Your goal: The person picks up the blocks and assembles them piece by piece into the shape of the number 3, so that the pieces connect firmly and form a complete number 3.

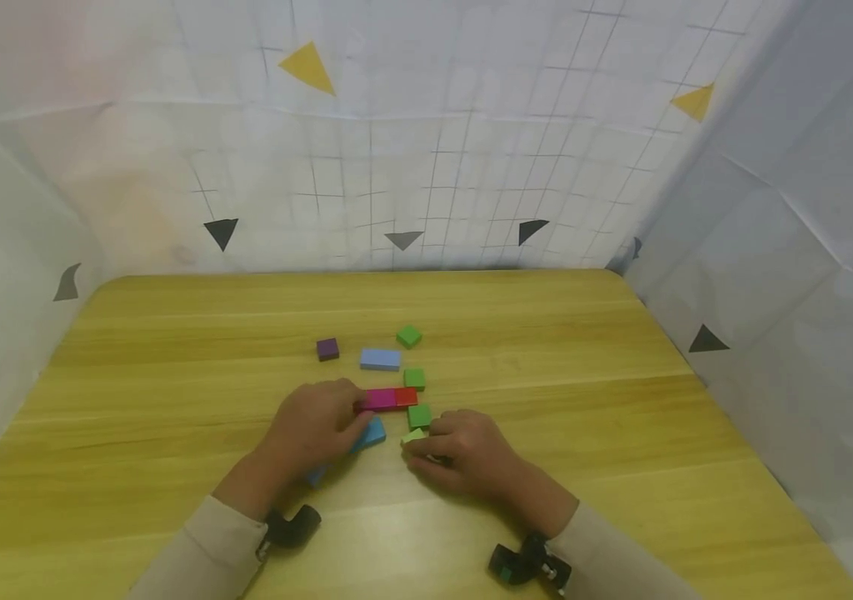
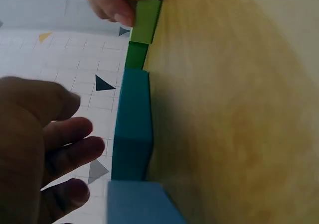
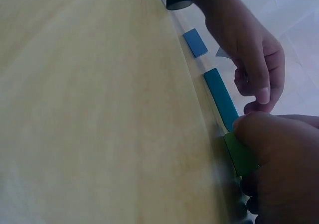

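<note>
The right hand (image 1: 470,455) pinches a small light-green block (image 1: 413,436) to its left, just on the near side of a square green block (image 1: 419,417); the left hand (image 1: 312,423), whether gripping I cannot tell, meets the left end of a crosswise magenta bar (image 1: 380,399).

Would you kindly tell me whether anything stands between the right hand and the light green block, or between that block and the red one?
Nothing visible stands between the right hand and the light green block; they touch. A darker green block lies between it and the red block.
</note>
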`<action>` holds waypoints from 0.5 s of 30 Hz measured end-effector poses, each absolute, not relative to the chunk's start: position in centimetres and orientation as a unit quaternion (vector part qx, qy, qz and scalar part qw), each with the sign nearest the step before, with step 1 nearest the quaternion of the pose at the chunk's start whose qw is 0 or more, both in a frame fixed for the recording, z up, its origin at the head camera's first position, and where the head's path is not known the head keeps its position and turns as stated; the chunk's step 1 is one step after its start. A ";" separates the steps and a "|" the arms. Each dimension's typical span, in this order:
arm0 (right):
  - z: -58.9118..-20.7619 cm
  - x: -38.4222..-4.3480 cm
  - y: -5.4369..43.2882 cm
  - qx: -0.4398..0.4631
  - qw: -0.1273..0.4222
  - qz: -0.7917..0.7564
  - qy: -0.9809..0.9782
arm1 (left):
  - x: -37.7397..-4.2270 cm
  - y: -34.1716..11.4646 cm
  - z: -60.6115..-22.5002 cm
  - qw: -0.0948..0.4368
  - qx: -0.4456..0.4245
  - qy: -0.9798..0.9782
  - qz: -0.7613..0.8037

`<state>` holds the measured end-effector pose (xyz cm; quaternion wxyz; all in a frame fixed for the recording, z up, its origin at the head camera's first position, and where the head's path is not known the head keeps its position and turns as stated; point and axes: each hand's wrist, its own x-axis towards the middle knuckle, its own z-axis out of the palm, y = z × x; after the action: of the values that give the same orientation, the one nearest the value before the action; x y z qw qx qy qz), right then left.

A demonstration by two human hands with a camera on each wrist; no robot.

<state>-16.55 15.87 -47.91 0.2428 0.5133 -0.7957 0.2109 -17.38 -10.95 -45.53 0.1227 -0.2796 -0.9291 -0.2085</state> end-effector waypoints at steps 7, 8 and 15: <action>-47.8 -16.5 15.9 0.513 0.246 0.212 -0.795 | -16.2 -10.1 -44.1 0.046 -0.306 -0.933 -0.183; -47.9 -16.5 15.9 0.513 0.246 0.213 -0.794 | -16.1 -10.0 -43.9 0.039 -0.305 -0.934 -0.184; -48.1 -16.6 15.8 0.510 0.248 0.220 -0.794 | -15.7 -9.8 -43.4 0.030 -0.293 -0.941 -0.169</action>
<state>-16.56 15.81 -48.13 0.2482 0.5098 -0.7939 0.2195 -15.71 -9.80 -43.43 0.0296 -0.2930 -0.9406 -0.1692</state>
